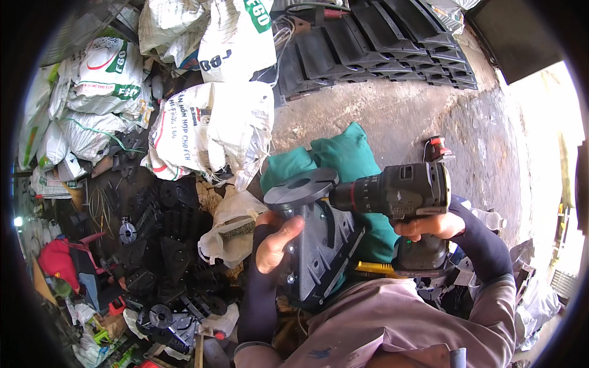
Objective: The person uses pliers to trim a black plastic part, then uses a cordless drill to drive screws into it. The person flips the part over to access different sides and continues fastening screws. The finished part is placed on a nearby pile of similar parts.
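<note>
My left hand [279,244] is closed around the side of a black plastic bracket [325,254], thumb lying along it. The bracket has a ribbed triangular body and a flat round disc [300,189] at its upper end. It rests tilted over my lap. In my right hand [432,227] is a cordless drill [399,190], gripped by its handle and held level. The drill's nose points left, close against the disc's right edge; its tip is hidden, so I cannot tell whether it touches. Green cloth [353,156] covers my knees behind the bracket.
Similar black parts [169,245] lie heaped at my left. An open whitish bag [230,230] stands beside my left arm, with full white sacks [208,126] beyond. Black trough-shaped pieces [368,46] are stacked at the back. A red and black object [437,149] sits on the concrete floor [405,116].
</note>
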Available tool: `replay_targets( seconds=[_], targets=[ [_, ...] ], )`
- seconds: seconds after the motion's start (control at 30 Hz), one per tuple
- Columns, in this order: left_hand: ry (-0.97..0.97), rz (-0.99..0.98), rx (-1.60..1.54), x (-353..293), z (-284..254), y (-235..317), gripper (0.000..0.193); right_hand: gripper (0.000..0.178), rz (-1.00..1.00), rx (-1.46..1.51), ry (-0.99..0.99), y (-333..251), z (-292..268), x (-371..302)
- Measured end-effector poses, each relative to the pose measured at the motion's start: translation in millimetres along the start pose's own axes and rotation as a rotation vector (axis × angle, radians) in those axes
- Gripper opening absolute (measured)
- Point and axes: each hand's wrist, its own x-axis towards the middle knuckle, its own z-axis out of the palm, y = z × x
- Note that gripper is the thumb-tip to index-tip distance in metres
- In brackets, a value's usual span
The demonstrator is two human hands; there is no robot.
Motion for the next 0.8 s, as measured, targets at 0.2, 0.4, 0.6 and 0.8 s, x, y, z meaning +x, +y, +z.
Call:
replay_targets(
  seconds=[0.2,0.4,0.6,0.8],
  targets=[
    [0.013,0.027,0.016,1,2,-1,0.056,0.028,-0.257,-0.426,0.039,15,-3,0],
    [-0.016,0.028,0.053,4,1,-1,0.058,0.031,-0.349,-0.479,0.08,12,-10,1],
    [-0.035,0.016,0.123,5,-5,-1,0.057,0.025,0.101,-0.283,0.059,-7,3,-1],
    [-0.231,0.123,-0.114,25,-12,-11,0.075,0.024,-0.028,-0.027,0.069,36,-5,-11]
  ],
)
